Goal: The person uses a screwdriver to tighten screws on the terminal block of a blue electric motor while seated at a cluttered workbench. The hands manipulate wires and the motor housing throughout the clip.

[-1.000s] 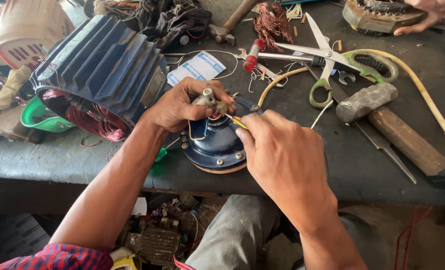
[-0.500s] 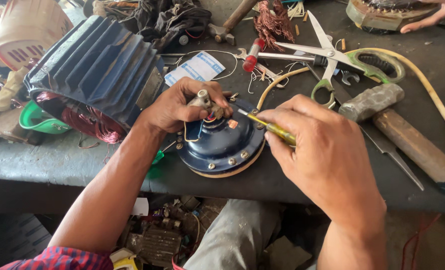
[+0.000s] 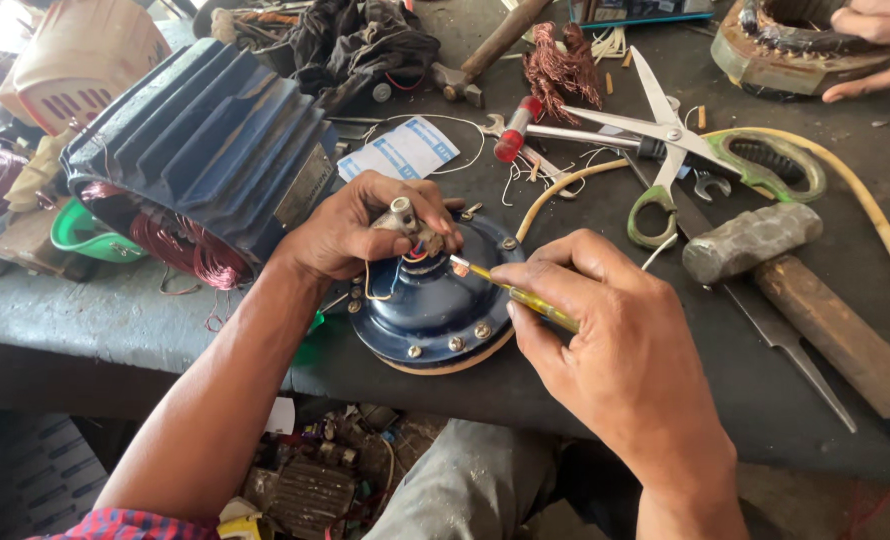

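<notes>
Left hand (image 3: 365, 235) is pinched shut on the little metal terminal (image 3: 402, 213) atop the blue dome (image 3: 430, 300), which sits at the counter (image 3: 115, 310) edge. Right hand (image 3: 605, 330) is clamped on a yellow screwdriver (image 3: 515, 292), tip right at the wires (image 3: 410, 255). One slip could nick those wires or jab a thumb, and the dome could slide off the edge.

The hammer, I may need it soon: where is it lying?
In the head view the hammer lies on the dark bench to the right of the right hand, just below the green-handled scissors.
</notes>
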